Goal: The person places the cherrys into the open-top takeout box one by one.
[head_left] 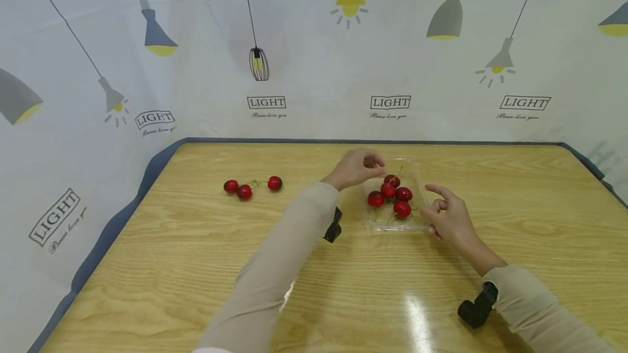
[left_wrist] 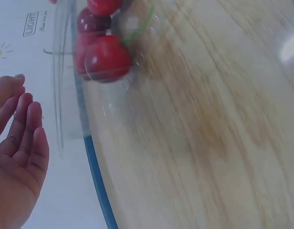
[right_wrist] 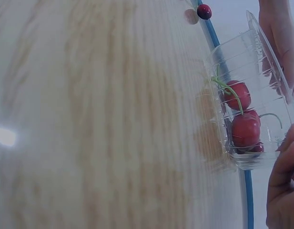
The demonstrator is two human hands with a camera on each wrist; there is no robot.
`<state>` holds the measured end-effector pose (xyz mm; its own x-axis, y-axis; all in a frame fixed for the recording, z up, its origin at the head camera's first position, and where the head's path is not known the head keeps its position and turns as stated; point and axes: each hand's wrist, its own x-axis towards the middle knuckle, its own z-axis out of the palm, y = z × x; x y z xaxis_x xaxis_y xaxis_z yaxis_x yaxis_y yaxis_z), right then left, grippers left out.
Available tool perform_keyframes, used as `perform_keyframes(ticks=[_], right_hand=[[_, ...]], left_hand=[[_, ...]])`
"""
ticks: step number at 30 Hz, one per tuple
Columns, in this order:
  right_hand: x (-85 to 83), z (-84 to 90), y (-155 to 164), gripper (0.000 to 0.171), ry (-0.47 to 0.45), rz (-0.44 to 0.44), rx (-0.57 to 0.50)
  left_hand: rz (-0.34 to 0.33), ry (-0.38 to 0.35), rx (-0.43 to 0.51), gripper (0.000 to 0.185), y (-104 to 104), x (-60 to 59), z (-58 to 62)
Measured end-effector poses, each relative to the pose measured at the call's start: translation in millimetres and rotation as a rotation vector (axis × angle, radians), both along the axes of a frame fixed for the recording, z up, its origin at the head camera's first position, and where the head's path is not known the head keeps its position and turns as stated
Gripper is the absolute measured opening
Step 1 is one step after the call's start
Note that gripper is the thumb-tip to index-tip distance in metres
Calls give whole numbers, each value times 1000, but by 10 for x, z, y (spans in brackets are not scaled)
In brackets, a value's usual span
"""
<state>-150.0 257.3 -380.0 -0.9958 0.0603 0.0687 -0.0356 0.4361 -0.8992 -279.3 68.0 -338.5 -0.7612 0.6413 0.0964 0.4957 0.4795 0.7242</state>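
A person is working over a clear plastic tray [head_left: 394,225] sitting toward the far middle of the wooden counter [head_left: 196,266], with five red cherries [head_left: 392,195] lying inside it. The left hand [head_left: 355,168] is hovering at the tray's far-left rim, fingers bunched downward; whether it is pinching a cherry or a stem I cannot tell from the head view, and the left wrist view is showing fingers only loosely curved with nothing in them. The right hand [head_left: 448,217] is resting against the tray's right wall, fingers loosely open, thumb and fingertips touching the plastic rather than gripping round it. Three loose cherries [head_left: 250,187] are lying well apart, toward the far-left part of the counter. In my judgement the tray is light and thin-walled, so any sideways push from the left hand may slide or tip it while the right hand is merely steadying it; cherries are round and could roll toward the counter's edge. The right wrist view is showing green stems [right_wrist: 228,90] arching up inside the tray, easy to snag, and the left hand's fingers [right_wrist: 280,33] behind the far wall, which the head view is not resolving. The left wrist view is blurred.
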Motion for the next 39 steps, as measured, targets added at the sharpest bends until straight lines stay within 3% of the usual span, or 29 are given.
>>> perform_keyframes(ticks=[16,35,39], right_hand=[[-5,14,-6,52,-14,-6,1],[-2,7,11,53,-23,-10,23],[-7,9,4,53,-25,-6,19]], left_hand=[[71,89,24,12,-498,-58,-81],[-2,72,8,14,-1109,55,-222],[8,64,1,14,-1243,88,-237]])
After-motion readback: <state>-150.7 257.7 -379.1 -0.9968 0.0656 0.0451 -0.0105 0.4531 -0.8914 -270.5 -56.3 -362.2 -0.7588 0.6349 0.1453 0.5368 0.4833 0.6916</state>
